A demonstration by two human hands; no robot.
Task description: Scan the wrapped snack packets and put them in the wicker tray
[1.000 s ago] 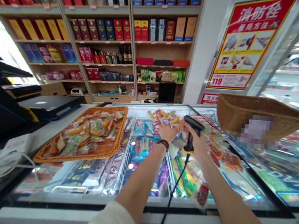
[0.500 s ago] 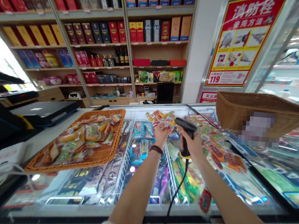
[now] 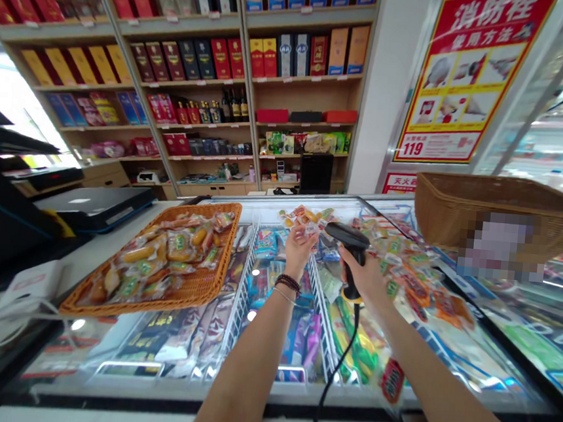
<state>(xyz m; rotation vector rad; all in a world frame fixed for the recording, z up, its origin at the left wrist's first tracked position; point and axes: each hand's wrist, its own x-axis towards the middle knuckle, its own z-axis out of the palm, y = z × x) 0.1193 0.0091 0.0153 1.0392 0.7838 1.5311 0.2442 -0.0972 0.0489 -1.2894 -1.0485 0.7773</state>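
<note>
My right hand (image 3: pixel 365 272) is wrapped round the handle of a black barcode scanner (image 3: pixel 348 235), its head pointing left and its cable running down to the front edge. Just left of the scanner head, my left hand (image 3: pixel 299 247) has its fingers closed on a small clear-wrapped snack packet (image 3: pixel 311 229); the fingers partly hide it. Behind that hand lies a small pile of packaged snacks (image 3: pixel 297 215) on the glass freezer top. More snack packs (image 3: pixel 415 285) are spread to the right of the scanner.
An orange wicker tray (image 3: pixel 208 287) of wrapped snacks sits at left, beside a flat dark device (image 3: pixel 104 207). A brown wicker basket (image 3: pixel 441 215) stands at right. Ice-cream packs show in wire baskets under the glass. Shelves of boxes line the back.
The view has turned slightly left. Both hands have shifted a little left over the freezer, the packet and scanner still held.
</note>
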